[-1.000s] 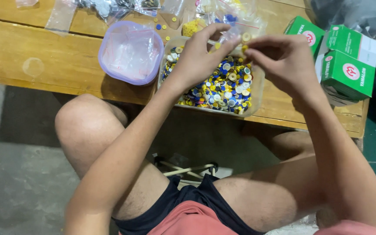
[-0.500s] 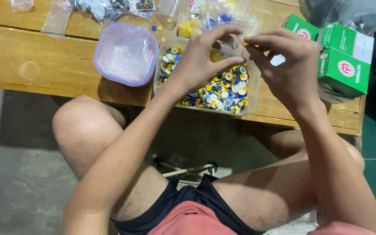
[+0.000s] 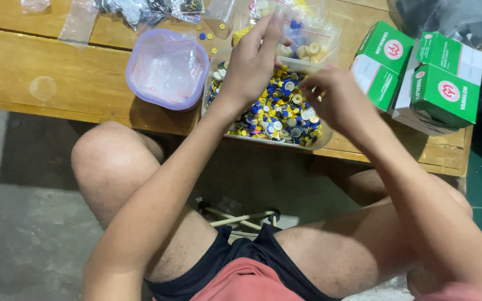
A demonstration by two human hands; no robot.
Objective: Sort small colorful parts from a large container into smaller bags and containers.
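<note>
- my left hand (image 3: pixel 252 61) pinches a clear plastic bag (image 3: pixel 302 33) open above the clear tub of yellow, blue and white caps (image 3: pixel 274 111).
- my right hand (image 3: pixel 333 100), fingers bunched together, should feed caps in slowly; i can't tell what it holds.

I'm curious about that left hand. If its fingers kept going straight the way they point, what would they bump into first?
The left hand points away from the person, fingers up. Probably first comes the clear plastic bag of small caps right at the fingertips; they may already touch it, though depth is hard to judge.
</note>
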